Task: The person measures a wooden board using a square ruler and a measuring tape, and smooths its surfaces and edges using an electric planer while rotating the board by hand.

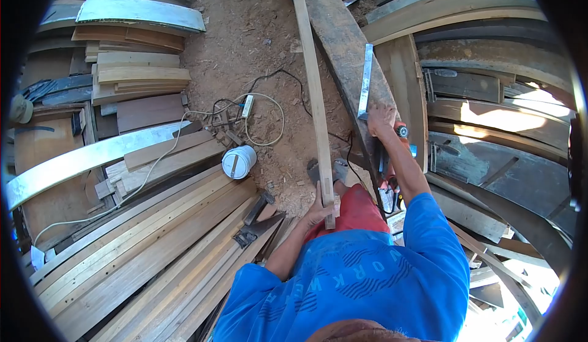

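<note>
Just one beam (316, 94) in left hand (320, 206)

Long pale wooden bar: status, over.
Left hand gripping long pale wooden bar by near end. Right hand at silver metal square on worn wooden bench. Black cable on ground beneath.

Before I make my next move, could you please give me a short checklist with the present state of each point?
1. Left hand gripping the long wooden strip near its close end: ok.
2. Right hand at the near end of the metal square: ok; firmness of hold: cannot tell.
3. Metal square resting on the bench, apart from the strip: ok.
4. Floor by the feet free of cable: not ok, a black cable runs close by.
5. Orange tool switched off: cannot tell.
</note>
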The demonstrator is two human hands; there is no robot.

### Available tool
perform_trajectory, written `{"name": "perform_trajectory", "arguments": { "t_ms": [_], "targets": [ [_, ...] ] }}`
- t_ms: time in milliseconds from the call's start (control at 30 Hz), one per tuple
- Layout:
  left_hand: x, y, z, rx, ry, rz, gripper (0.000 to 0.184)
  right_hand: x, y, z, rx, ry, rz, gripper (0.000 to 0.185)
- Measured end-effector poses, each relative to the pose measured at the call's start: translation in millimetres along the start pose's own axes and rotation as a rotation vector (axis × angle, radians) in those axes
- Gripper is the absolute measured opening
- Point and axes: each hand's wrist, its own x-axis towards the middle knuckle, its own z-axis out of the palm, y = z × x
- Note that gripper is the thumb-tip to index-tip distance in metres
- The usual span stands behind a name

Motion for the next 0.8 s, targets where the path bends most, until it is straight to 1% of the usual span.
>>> {"name": "perform_trajectory", "arguments": {
  "t_ms": [67,100,133,200,267,333,367,433,467,500,533,600,667,767,800],
  "targets": [
    [6.0,0.8,5.4,-0.052,-0.041,-0.067,0.127,9.6,3.2,21.4,0.035,0.000,-0.046,0.043],
    [11.7,-15.9,5.7,-0.012,-0.007,-0.043,0.122,17.2,3.7,29.2,0.051,0.007,-0.070,0.040],
    [21.1,-46.8,3.1,0.029,0.025,-0.010,0.117,23.1,4.2,35.4,0.104,-0.015,-0.069,0.037],
    [39.2,-63.3,8.0,0.257,0.093,0.111,0.113,28.0,4.7,39.9,0.208,-0.046,-0.071,0.032],
    [46.8,-63.9,16.5,0.624,0.181,0.257,0.114,19.1,4.1,21.7,0.314,0.014,-0.062,0.030],
    [43.9,-34.5,30.3,0.731,0.174,0.228,0.115,3.7,3.0,4.2,0.456,0.091,-0.066,0.030],
    [29.3,17.2,54.9,0.650,0.118,0.137,0.116,-2.6,4.7,-3.0,0.540,0.146,-0.073,0.029],
    [37.3,17.2,71.5,0.429,0.033,0.054,0.116,-9.8,9.6,-5.3,0.674,0.291,-0.116,0.029],
    [58.7,-29.7,74.0,0.291,0.005,0.061,0.117,-12.7,11.7,-3.7,0.727,0.382,-0.152,0.028],
    [73.2,-55.1,76.5,0.155,-0.025,0.067,0.117,-13.6,14.0,-4.4,0.780,0.474,-0.188,0.028],
    [70.1,-41.0,87.7,0.079,-0.042,0.067,0.115,-15.7,15.6,-7.7,0.816,0.482,-0.167,0.027],
    [80.2,-58.3,84.1,0.121,-0.038,0.089,0.116,-26.3,14.7,-23.3,0.894,0.494,-0.128,0.026],
    [75.2,-60.8,85.6,0.106,0.115,0.224,0.110,-36.8,15.6,-41.3,0.987,0.510,-0.111,0.025],
    [41.6,-23.3,45.5,0.077,-0.206,-0.174,0.099,-56.8,13.0,-55.3,1.078,0.562,-0.099,0.025],
    [31.7,-16.7,33.0,0.063,-0.281,-0.255,0.099,-61.2,10.0,-57.0,1.101,0.589,-0.101,0.025]
  ]
}}
